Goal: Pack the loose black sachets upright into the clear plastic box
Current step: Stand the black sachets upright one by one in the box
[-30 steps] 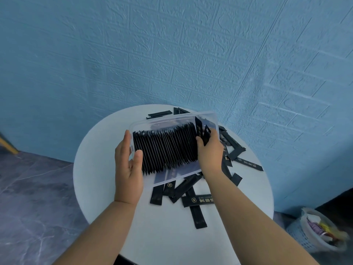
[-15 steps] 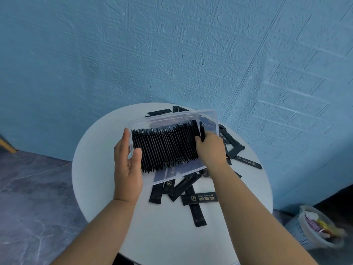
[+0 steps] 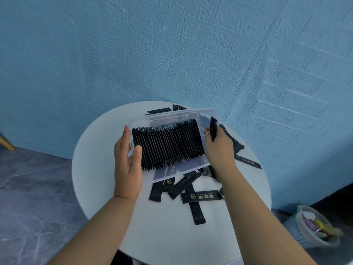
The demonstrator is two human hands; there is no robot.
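A clear plastic box (image 3: pixel 172 116) is tilted toward me above the round white table (image 3: pixel 99 169). A dense row of black sachets (image 3: pixel 168 144) stands upright inside it. My left hand (image 3: pixel 128 163) grips the box's left end, thumb over the rim against the sachets. At the box's right end my right hand (image 3: pixel 219 148) pinches one black sachet (image 3: pixel 213 128) upright. Several loose black sachets (image 3: pixel 198 197) lie on the table under and in front of the box, with more to the right (image 3: pixel 247 161) and behind it (image 3: pixel 157 111).
A blue brick-textured wall rises right behind the table. A white mesh bin (image 3: pixel 313 226) with coloured wrappers stands on the grey floor at the lower right. The table's near part holds only one long sachet (image 3: pixel 197 213).
My right hand has moved from pressing on the row's right end to just outside the box's right end, and a single sachet now stands up in its fingers. The left hand kept its grip.
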